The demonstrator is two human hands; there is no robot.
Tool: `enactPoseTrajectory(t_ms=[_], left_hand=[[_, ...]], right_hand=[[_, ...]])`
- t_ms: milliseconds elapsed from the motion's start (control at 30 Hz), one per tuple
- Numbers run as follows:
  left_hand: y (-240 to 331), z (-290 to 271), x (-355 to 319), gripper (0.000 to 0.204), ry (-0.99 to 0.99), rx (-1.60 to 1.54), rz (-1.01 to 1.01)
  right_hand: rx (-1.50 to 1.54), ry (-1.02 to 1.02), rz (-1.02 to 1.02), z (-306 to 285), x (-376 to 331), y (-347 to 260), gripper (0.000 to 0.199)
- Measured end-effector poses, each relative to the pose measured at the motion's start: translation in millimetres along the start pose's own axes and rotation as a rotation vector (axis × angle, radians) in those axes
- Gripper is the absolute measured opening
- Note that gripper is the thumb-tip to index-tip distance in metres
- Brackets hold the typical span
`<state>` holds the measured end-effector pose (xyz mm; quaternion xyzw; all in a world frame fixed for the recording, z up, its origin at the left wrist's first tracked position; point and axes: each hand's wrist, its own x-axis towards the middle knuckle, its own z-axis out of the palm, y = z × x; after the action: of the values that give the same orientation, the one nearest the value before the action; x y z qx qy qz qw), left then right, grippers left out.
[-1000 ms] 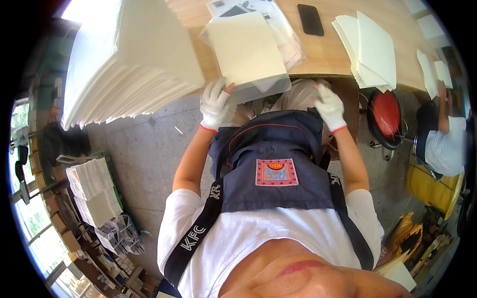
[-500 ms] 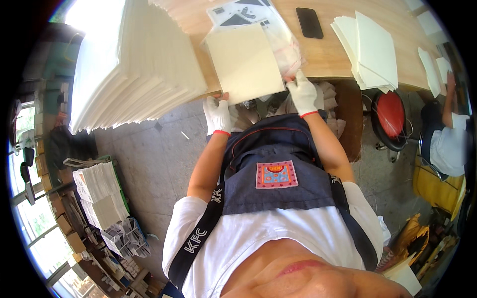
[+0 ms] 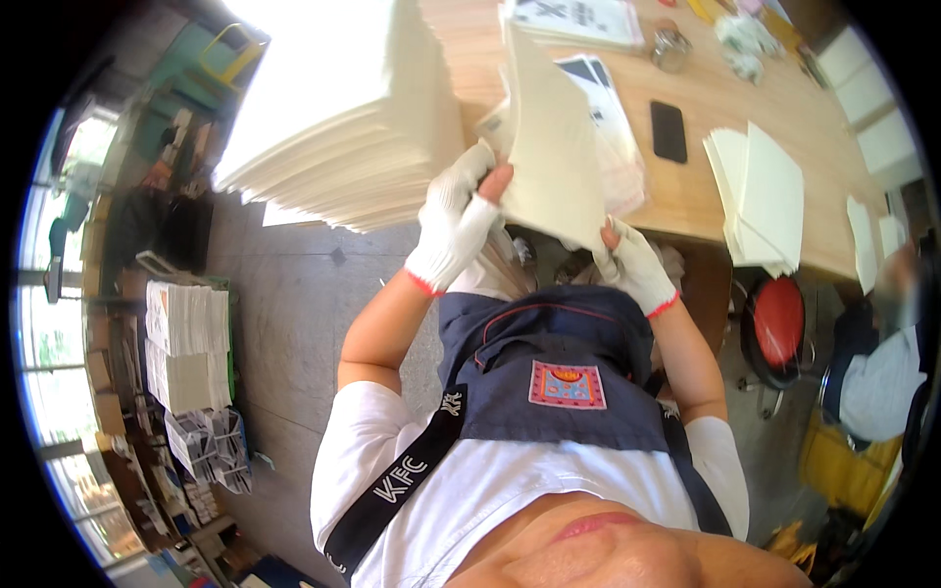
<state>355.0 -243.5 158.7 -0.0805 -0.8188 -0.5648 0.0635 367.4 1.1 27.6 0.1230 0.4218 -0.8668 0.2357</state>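
Raised at the table's front edge, a cream paper sheet bends upright between my hands. My left hand, in a white knitted glove with bare fingertips, pinches its left side, thumb on the near face. Its lower right corner sits in the fingers of my right hand, gloved the same way. Another layer shows behind the sheet's left edge; whether it is held too is unclear. Behind the sheet lie printed sheets in a clear plastic bag, partly covered. A tall stack of cream sheets stands left of my left hand.
On the table lie a black phone, a smaller pile of cream sheets, a glass jar and another printed pack. A red stool and a seated co-worker are at right.
The cream sheet has come up off the plastic bag and now stands bent between my hands. My left hand has moved up along its side. The view has shifted.
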Motion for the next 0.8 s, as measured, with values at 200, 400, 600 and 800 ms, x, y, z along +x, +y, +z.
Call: enactPoseTrajectory(t_ms=[200,400,600,800], left_hand=[[76,-92,-26,0.016,0.428,0.133,0.388],[68,-213,18,0.024,0.748,0.356,0.359],[16,-221,10,0.034,0.552,0.493,0.026],[-98,-161,-40,0.033,1.047,0.011,0.458]], right_hand=[[-0.338,-0.291,-0.378,118,1,-67,0.025],[-0.644,-0.463,-0.443,255,30,-115,0.027],[-0.724,-0.373,-0.404,252,39,-113,0.024],[-0.504,-0.170,-0.405,122,13,-88,0.026]])
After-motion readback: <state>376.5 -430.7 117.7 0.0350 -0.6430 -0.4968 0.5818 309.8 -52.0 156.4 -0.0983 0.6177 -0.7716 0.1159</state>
